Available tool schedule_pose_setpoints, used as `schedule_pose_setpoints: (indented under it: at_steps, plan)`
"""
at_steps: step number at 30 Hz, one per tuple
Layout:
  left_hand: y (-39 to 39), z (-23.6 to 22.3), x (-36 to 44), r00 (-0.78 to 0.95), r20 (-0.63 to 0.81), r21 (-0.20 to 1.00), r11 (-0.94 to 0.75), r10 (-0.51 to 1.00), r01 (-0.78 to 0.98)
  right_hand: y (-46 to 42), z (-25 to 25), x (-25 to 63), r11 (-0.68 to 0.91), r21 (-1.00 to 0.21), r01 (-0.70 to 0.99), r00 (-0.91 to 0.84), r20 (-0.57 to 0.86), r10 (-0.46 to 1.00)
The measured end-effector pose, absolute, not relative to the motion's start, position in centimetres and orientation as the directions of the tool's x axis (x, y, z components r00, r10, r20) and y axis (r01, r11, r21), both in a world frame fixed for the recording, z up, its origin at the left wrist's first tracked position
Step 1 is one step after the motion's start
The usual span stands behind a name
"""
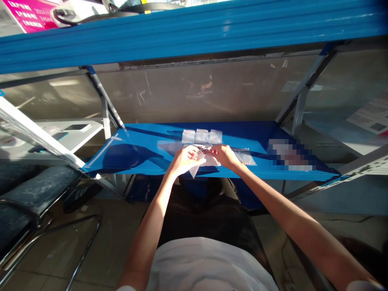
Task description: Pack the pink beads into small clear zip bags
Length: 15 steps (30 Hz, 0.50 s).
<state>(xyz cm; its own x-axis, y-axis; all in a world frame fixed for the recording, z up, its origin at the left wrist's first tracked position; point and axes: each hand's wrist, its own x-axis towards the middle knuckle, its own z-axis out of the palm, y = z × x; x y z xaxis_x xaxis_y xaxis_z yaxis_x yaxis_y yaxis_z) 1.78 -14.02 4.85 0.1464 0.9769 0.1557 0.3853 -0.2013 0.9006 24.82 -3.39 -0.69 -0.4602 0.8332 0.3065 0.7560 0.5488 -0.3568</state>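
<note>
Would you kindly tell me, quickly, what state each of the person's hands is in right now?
Left hand: closed, holding a clear plastic bag.
Right hand: closed, holding the same bag.

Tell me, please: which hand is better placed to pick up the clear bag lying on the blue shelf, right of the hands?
Right, probably: the right hand is directly beside the clear plastic bag, while the left hand is farther away and wraps the small packet.
</note>
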Motion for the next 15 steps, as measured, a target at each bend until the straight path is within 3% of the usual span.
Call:
schedule_pose_setpoints:
  at_steps: [10,15]
  plan:
    - [-14.1,5.0,1.6,0.144,0.136,0.888,-0.185,0.980,0.421,-3.1,-0.5,24.8,0.543,-0.373,0.753,-0.451,0.308,0.838]
    - [-13.9,4.4,1.7,0.190,0.158,0.877,-0.226,0.969,0.423,-3.4,1.2,25.6,0.497,-0.570,0.655,-0.406,0.290,0.867]
